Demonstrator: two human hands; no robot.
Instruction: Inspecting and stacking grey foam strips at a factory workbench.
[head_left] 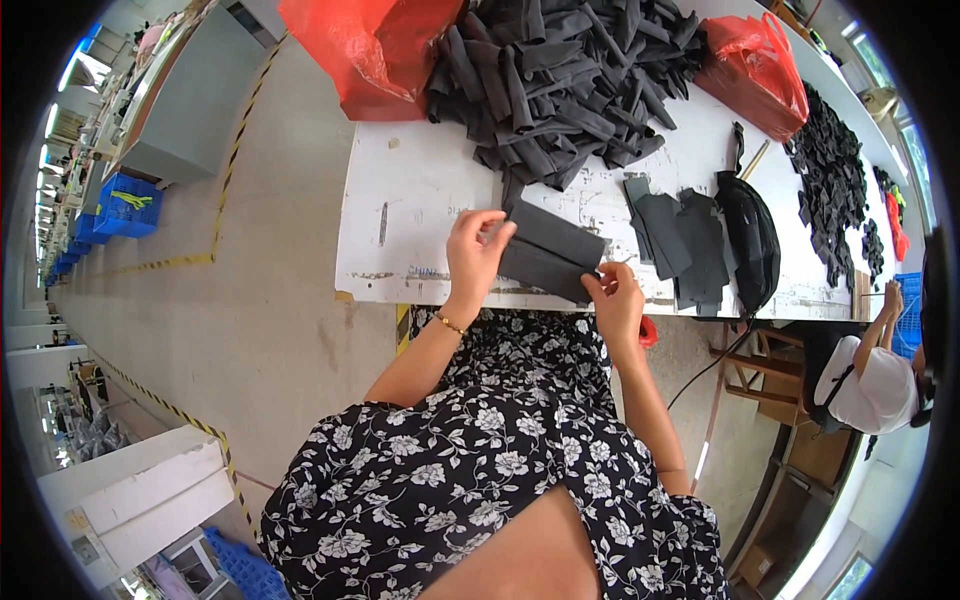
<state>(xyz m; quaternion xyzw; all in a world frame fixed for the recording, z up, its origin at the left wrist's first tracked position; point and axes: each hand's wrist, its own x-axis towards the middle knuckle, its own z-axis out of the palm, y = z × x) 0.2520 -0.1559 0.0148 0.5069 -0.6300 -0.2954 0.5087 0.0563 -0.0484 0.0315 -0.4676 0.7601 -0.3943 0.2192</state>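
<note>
Between my hands, just above the near edge of the white table point(420, 175), lies a dark grey fabric piece point(555, 237), spread flat with a lengthwise fold or gap along its middle. My left hand point(478, 250) pinches its left end between thumb and fingertips. At the right end, the near corner is pinched by my right hand point(615, 298). A large heap of dark grey fabric strips point(560, 85) sits on the table beyond my hands. To the right of the piece, several flat dark grey fabric pieces point(685, 240) lie overlapping.
A black bag point(750, 245) rests beside the flat pieces. Red plastic bags point(370, 50) flank the heap, another red bag point(755, 75) at right. More dark pieces point(830, 180) spread farther right, where a seated person point(870, 380) works. Blue crates point(130, 205) stand far left.
</note>
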